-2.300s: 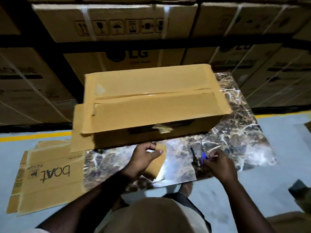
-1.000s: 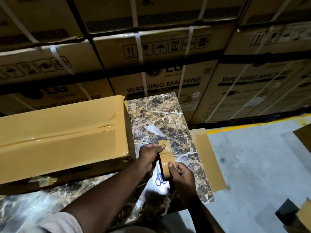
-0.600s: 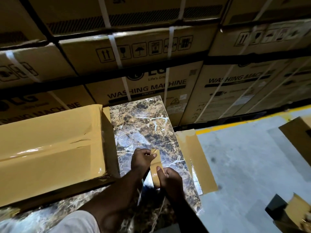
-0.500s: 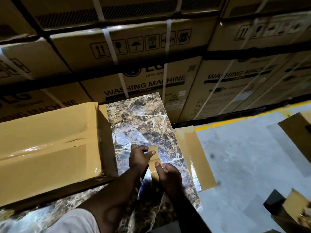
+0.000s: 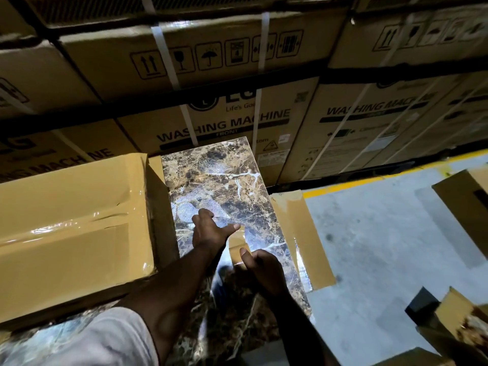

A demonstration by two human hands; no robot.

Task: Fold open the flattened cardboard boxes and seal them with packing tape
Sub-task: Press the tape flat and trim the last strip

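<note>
Both hands worked a short tape strip (image 5: pixel 235 243) at frame centre, on the marble counter (image 5: pixel 216 180). Left hand (image 5: pixel 208 231) spread, thumb tip on the strip's far end. Right hand (image 5: pixel 264 272) curled, thumb pinning the near end; couldn't tell if the fingers pinched anything. Strip's long axis ran away from me, between the hands. Taped box (image 5: pixel 71 228) sat on the counter at frame left, just beside my left hand, so left was nearer. Longer tape strip (image 5: pixel 303 239) hung off the counter's right edge.
</note>
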